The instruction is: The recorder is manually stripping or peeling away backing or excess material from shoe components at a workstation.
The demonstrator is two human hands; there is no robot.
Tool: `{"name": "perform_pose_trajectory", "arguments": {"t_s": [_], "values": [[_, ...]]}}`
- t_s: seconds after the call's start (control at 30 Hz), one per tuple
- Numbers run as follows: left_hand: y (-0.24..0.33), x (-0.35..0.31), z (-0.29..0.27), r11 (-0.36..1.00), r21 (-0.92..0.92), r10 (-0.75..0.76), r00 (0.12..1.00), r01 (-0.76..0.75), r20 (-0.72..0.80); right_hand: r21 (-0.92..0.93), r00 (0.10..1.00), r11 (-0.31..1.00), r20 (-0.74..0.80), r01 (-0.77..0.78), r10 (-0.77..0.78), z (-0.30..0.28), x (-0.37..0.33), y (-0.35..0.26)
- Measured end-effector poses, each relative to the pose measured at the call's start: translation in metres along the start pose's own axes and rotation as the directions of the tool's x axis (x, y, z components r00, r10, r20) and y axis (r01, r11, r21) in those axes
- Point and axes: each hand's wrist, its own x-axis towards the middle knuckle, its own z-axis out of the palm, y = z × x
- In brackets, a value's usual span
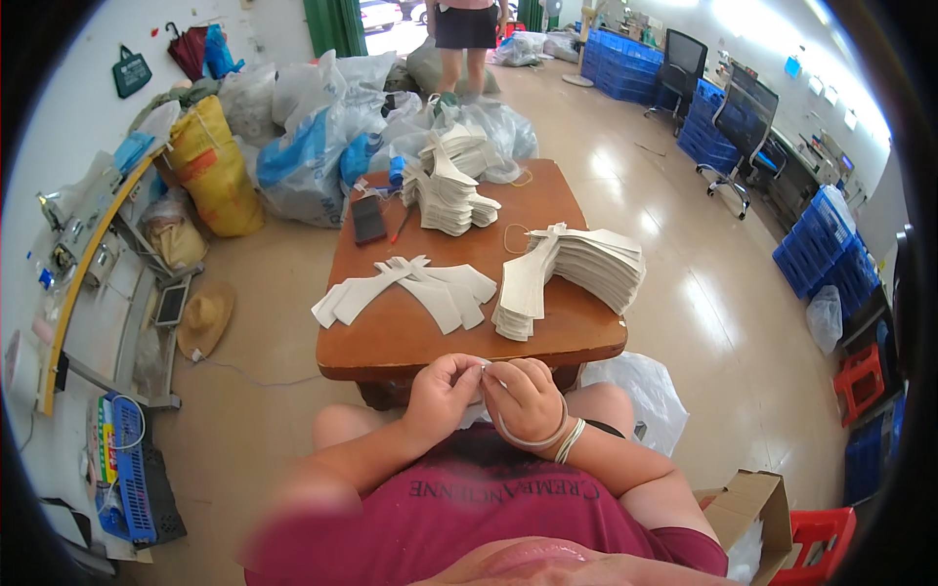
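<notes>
My left hand (pixel 440 398) and my right hand (pixel 529 400) meet just off the near edge of the brown wooden table (pixel 366 347). Both are closed, fingertips pinched together. A bit of something whitish shows between and below them, too hidden to name. Several pale elastic bands (pixel 570 441) circle my right wrist. Closest on the table are loose cream-coloured, curved flat pieces (pixel 442 305), overlapping in a fan at the left. A thick stack of like pieces (pixel 598 264) stands at the right, and bundled pieces (pixel 451 186) are heaped farther back.
On the table's far left lie a dark box (pixel 368 221) and a blue spool (pixel 396 171). Stuffed plastic bags (pixel 303 176) crowd the floor beyond, near a standing person (pixel 465 39). Blue crates (pixel 826 239) line the right. A cardboard box (pixel 747 508) sits at my lower right.
</notes>
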Motion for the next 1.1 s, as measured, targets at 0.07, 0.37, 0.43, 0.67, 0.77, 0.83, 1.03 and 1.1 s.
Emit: {"name": "perform_pose_trajectory", "arguments": {"t_s": [0.07, 0.37, 0.43, 0.67, 0.77, 0.83, 1.03, 1.1], "values": [[0.001, 0.0, -0.001, 0.999, 0.01, -0.041, 0.999, 0.041, -0.006, 0.017, 1.0, 1.0, 0.0, -0.024, 0.024, 0.001, 0.001, 0.0], [-0.003, 0.001, -0.003, 0.998, -0.061, -0.013, 0.999, 0.016, 0.05, -0.042, 1.0, 0.999, -0.015, -0.012, 0.012, -0.006, 0.001, 0.002], [-0.001, 0.002, -0.002, 0.999, -0.037, -0.003, 0.998, 0.005, 0.069, -0.031, 1.0, 1.0, 0.024, 0.003, -0.002, -0.005, 0.001, 0.003], [-0.022, 0.002, -0.001, 0.924, -0.302, -0.229, 0.972, 0.236, 0.058, 0.024, 0.991, 0.999, 0.133, 0.026, -0.029, -0.004, -0.001, 0.007], [-0.022, 0.0, -0.001, 0.939, -0.271, -0.21, 0.977, 0.213, 0.037, 0.05, 0.992, 0.999, 0.126, 0.015, -0.021, -0.004, 0.0, 0.007], [-0.021, 0.001, -0.002, 0.953, -0.246, -0.183, 0.983, 0.176, -0.005, 0.064, 0.989, 0.998, 0.15, 0.011, -0.02, -0.007, 0.003, 0.005], [-0.006, 0.002, 0.002, 0.925, -0.333, -0.192, 0.981, 0.182, 0.003, 0.131, 0.981, 0.989, 0.192, -0.065, 0.039, -0.007, 0.0, 0.006], [-0.012, 0.005, -0.004, 0.923, -0.324, -0.195, 0.978, 0.207, 0.068, 0.17, 0.982, 0.98, 0.176, -0.104, 0.074, -0.01, 0.002, 0.008]]}}
